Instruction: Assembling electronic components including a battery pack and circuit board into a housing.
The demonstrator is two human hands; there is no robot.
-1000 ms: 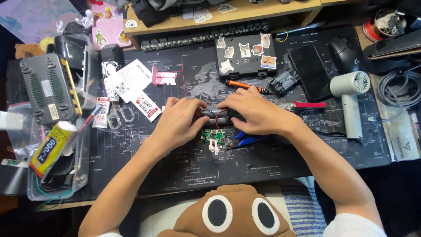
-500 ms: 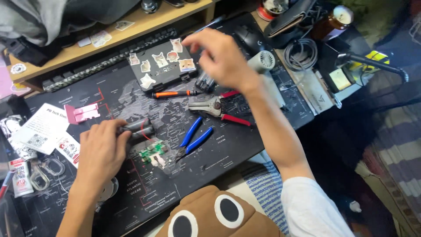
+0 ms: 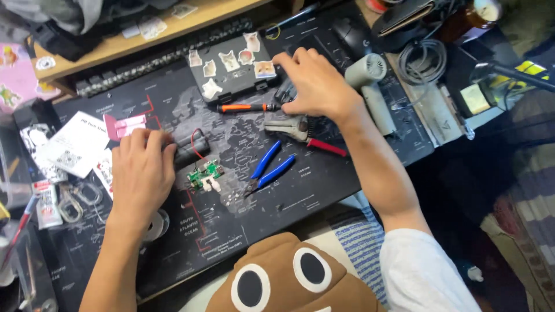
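Tabletop (image 3: 358,173), covered by a dark map-printed mat. Landmark: small green circuit board (image 3: 203,174), laid flat near the mat's middle. Black cylindrical pack (image 3: 192,149), just above-left of the board and joined to it by a red wire (image 3: 196,151); its left end is covered by the left hand (image 3: 141,170), palm down, and whether that grip is closed on it cannot be told. Blue-handled pliers (image 3: 269,170), just right of the board. Red-handled pliers (image 3: 303,132), further up and right. Orange-and-black screwdriver (image 3: 245,107), above the board. Right hand (image 3: 315,84), well up and right of the board, fingers spread, fingertips resting on a small dark object (image 3: 286,92) beside the sticker-covered black case (image 3: 231,72). Grey hair dryer (image 3: 373,89), far right.
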